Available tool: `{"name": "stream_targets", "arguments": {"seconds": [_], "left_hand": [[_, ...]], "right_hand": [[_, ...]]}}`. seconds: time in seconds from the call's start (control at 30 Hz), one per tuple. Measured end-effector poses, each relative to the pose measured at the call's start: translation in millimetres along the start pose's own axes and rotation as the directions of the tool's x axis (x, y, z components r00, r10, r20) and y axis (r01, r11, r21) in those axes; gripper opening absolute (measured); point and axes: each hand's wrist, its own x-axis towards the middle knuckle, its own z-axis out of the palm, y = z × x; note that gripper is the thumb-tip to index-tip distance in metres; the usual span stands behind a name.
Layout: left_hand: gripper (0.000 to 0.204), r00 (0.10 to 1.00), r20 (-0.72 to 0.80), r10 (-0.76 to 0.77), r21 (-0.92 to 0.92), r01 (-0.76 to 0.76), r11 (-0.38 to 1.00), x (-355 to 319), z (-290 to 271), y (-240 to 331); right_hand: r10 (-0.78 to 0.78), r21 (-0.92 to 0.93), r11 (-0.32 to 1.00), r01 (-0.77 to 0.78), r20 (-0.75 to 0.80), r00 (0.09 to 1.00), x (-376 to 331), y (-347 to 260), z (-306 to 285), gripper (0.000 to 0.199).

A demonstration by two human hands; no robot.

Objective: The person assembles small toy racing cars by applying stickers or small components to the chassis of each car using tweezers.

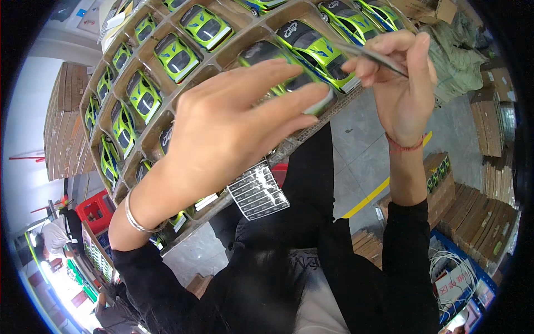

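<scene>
My left hand [239, 119] reaches across the tray with its fingers stretched out, slightly blurred, above a green and black toy car [261, 53]. Whether the fingertips touch that car is unclear. Between thumb and fingers, my right hand [403, 78] pinches a thin, flat grey tool [384, 60], blurred, possibly tweezers. Its far end points left over another toy car [317, 50] with a dark roof and white marking. Below my left hand, a sheet of small black and silver stickers [258, 192] hangs at the tray's near edge.
The divided grey-brown tray [214, 71] holds many toy cars in rows. Stacked cardboard [69, 122] stands at the left, with a red stool [94, 211] below it. At the right are more flattened cartons [473, 217], a blue crate [445, 245] with white cables, and a yellow floor line [367, 197].
</scene>
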Motion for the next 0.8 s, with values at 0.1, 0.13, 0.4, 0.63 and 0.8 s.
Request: {"name": "stream_targets", "arguments": {"seconds": [0.1,0.13,0.4,0.63,0.8], "left_hand": [[0.029,0.977,0.004,-0.212,-0.12,0.211,0.97,-19.2,-21.0,0.6],[0.028,0.967,0.022,-0.253,-0.084,0.254,0.963,-31.6,-30.7,3.5],[0.022,0.958,0.109,-0.264,0.093,0.254,0.963,-71.3,-25.1,13.0],[0.02,0.985,0.007,-0.173,0.134,0.171,0.976,-78.7,-15.8,4.3],[0.018,0.988,-0.012,-0.154,0.156,0.154,0.976,-79.3,-13.1,4.0]], "right_hand": [[-0.007,-0.121,0.992,0.022,0.121,0.993,-1.0,-1.0,7.2,0.043],[0.095,-0.126,0.989,-0.079,0.124,0.988,0.6,-2.2,19.2,0.04],[0.29,-0.319,0.918,-0.237,0.132,0.948,17.3,22.6,75.3,0.038],[0.38,-0.334,0.886,-0.32,0.129,0.916,18.1,22.8,81.1,0.033],[0.357,-0.331,0.897,-0.293,0.15,0.922,17.2,24.4,82.2,0.032]]}}
